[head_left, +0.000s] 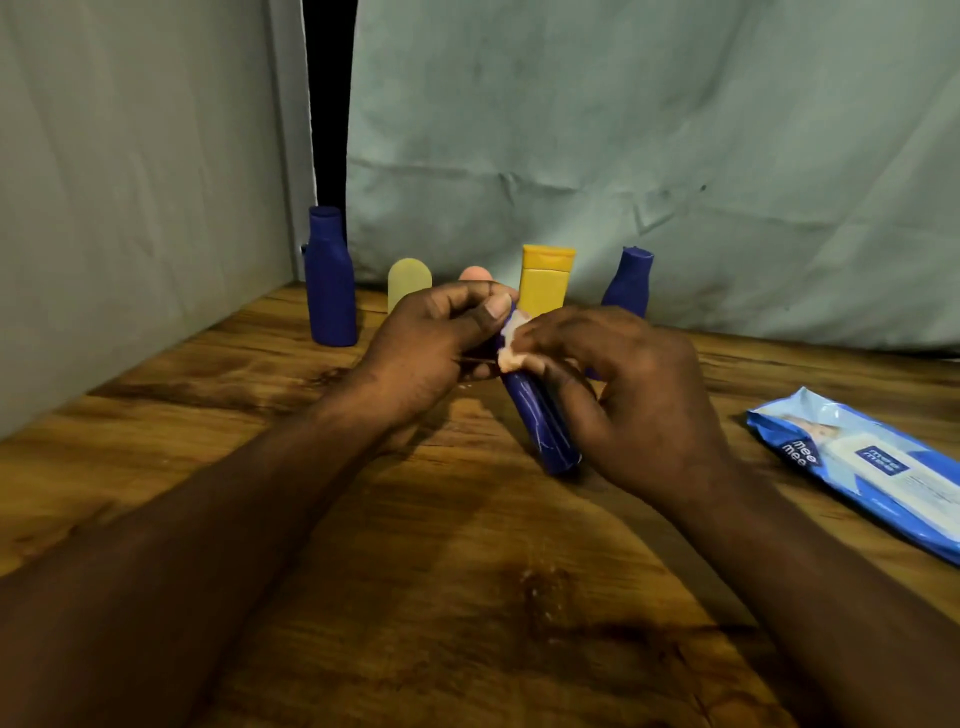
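A dark blue bottle (540, 421) is tilted over the wooden table (208, 415), its lower end near the tabletop. My left hand (431, 338) grips its upper part, fingers curled round it. My right hand (628, 384) pinches a small white wipe (511, 343) and presses it against the bottle's upper side. The top of the bottle is hidden behind my fingers.
Along the back stand a tall blue bottle (330, 280), a pale yellow rounded container (409, 283), a pink item (475, 273) mostly hidden by my left hand, a yellow tube (545, 280) and another blue bottle (628, 283). A blue pack of wipes (862, 467) lies at the right. Cloth hangs behind.
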